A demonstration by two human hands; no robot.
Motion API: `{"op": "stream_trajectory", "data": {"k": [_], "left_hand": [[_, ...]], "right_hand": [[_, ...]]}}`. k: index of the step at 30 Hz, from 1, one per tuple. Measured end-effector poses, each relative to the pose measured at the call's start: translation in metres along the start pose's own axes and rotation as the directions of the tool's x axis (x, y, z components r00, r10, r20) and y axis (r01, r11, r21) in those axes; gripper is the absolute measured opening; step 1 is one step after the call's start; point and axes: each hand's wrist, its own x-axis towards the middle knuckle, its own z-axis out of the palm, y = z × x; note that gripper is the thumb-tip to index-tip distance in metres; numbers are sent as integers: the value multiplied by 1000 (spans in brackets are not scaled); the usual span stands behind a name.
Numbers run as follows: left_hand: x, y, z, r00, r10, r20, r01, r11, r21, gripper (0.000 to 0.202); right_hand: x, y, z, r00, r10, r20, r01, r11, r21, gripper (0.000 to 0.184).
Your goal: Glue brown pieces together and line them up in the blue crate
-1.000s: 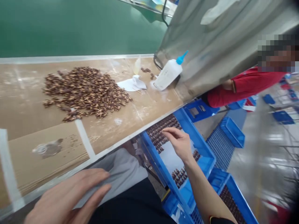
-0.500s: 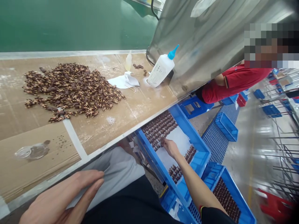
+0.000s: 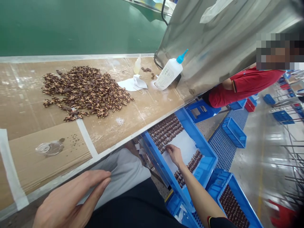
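My right hand (image 3: pixel 174 154) reaches down into a blue crate (image 3: pixel 204 144), its fingers pinched at the end of the rows of small brown-and-cream pieces (image 3: pixel 166 129). What the fingertips hold, if anything, is too small to tell. White paper (image 3: pixel 185 142) lines the crate, and another band of pieces (image 3: pixel 195 161) stands along its near side. My left hand (image 3: pixel 73 196) hovers over the grey cloth (image 3: pixel 127 169) at my lap, thumb and forefinger brought together; I cannot make out anything between them. A large heap of loose brown-and-cream pieces (image 3: pixel 87 90) lies on the cardboard-covered bench (image 3: pixel 156 109).
On the bench are a white bottle with a blue nozzle (image 3: pixel 168 74), a small dropper bottle (image 3: pixel 137 66), white paper (image 3: pixel 133 83) and a clear plastic dish (image 3: pixel 51 148). A second filled crate (image 3: pixel 244 198) sits lower right. A co-worker in red (image 3: pixel 247 84) is beyond the metal panel (image 3: pixel 201 47).
The whole view has shifted, so the bench and crates appear further right. My right hand stays at the rows in the crate, and my left hand keeps its pinch.
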Motion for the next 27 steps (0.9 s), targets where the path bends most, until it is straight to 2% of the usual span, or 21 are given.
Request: {"op": "stream_trajectory", "data": {"k": [4,6,10,13,15,17,19,20,22,25,27], "left_hand": [[-10,-10,1,1000,29,-1,-29,997,78,18],[-9,-8,0,999,40,-15,-39,996,77,16],[0,3,-5,997,69,27,-69,998,1,10],[4,5,-10,998,61,19,-60,998,-28,10],[3,4,-12,999,48,0,-48,998,-33,9],[3,1,-13,999,45,-14,-46,998,-47,9],[4,1,-13,999,47,-13,-48,997,-65,10],[5,1,-13,999,52,-13,-53,996,-71,10],[7,4,-13,998,65,-22,-67,995,-71,11],[4,8,-18,995,84,-50,-87,995,-51,13],[-6,7,-25,993,77,-85,-79,996,-27,15]], "right_hand": [[-2,-3,-2,1000,7,-19,-7,1000,9,31],[-4,-8,-4,1000,5,-31,-5,1000,20,31],[-9,-23,-11,997,-11,-80,16,998,63,30],[-16,-40,-25,980,-13,-198,38,992,118,36],[-22,-61,-40,948,-5,-319,61,984,166,44],[-25,-95,-58,902,-8,-431,109,971,211,48],[-24,-147,-76,867,-67,-493,219,941,257,44],[-22,-180,-84,855,-130,-502,300,913,275,39],[-14,-252,-94,815,-368,-448,534,777,333,26],[7,-354,-95,664,-682,-306,747,594,298,18],[24,-402,-87,554,-800,-230,832,519,198,23]]}}
